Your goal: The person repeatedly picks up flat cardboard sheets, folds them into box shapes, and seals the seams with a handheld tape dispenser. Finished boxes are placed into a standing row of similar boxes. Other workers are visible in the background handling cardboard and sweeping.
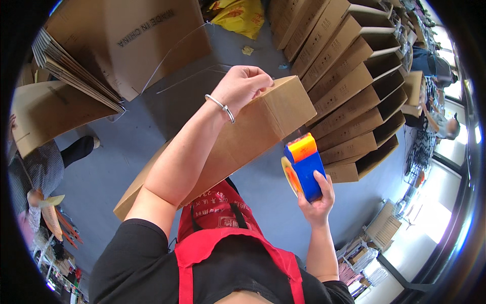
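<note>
A long brown cardboard box (243, 137) lies slantwise in front of me, its near end passing behind my left arm. My left hand (245, 85) is closed at the top edge of its far right end, fingers curled against the cardboard and partly hidden. In my right hand (320, 200) is a blue tape dispenser (310, 175) with an orange front and a roll of tape on its side. The dispenser is held upright, just below the box's right end and apart from it. A red apron (217, 243) covers my front.
A row of open cardboard cartons (349, 109) leans along the right. Flattened cardboard sheets (76, 73) and a large carton (152, 38) stand at the upper left, near a yellow bag (238, 17). One person (38, 172) is at the left; others work far right.
</note>
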Tool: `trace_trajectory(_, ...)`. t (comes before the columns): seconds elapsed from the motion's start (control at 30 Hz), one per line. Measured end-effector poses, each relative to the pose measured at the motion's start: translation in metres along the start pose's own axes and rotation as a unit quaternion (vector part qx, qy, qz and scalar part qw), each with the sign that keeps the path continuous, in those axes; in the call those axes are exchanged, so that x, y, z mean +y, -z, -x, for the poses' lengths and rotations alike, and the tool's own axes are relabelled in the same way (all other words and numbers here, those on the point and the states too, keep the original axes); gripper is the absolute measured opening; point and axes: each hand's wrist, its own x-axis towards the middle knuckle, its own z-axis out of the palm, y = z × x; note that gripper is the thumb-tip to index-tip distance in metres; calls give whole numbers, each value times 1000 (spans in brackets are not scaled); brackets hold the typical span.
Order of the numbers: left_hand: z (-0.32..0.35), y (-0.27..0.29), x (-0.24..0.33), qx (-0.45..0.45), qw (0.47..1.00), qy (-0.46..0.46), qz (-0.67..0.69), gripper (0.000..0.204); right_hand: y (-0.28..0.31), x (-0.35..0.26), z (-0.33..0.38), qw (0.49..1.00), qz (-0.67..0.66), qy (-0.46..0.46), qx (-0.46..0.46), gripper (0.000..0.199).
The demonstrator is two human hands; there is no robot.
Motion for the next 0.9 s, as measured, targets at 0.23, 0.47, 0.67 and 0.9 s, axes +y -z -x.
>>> trace_trajectory(0.23,-27,15,-20,96,963,-80,-240,20,-25,36,-27,999,-14,-17,-36,70)
trace_trajectory(0.47,-58,42,-90,-88,947,237,-199,113,-18,41,-29,999,-6,-9,-51,70)
trace_trajectory(0.67,-77,29,-78,2,824,306,-477,107,-26,45,-13,998,-37,-34,-29,70)
trace_trajectory(0.9,20,3,-13,10,802,-221,-554,120,-24,48,-26,997,-58,-35,-38,69)
